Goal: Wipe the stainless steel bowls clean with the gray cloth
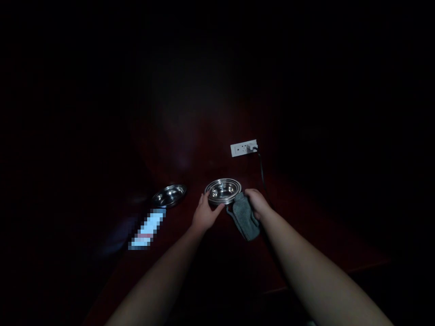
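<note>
A stack of shiny steel bowls (223,192), nested with several rims showing, sits on the dark red table. My left hand (205,213) grips its near left side, fingers along the left rim and thumb at the front edge. My right hand (258,204) is closed on a grey-green cloth (247,222), which hangs down just right of the bowls. The cloth's upper end touches or nearly touches the right rim; I cannot tell which. Apart from the stack, a steel dish (170,195) lies tilted at the left.
A bright, pixelated phone-like screen (147,229) lies at the left, in front of the dish. Behind the bowls is a white socket panel (244,148) with a plug and dark cable (261,170). The table (306,226) has its front edge near me; darkness hides the surroundings.
</note>
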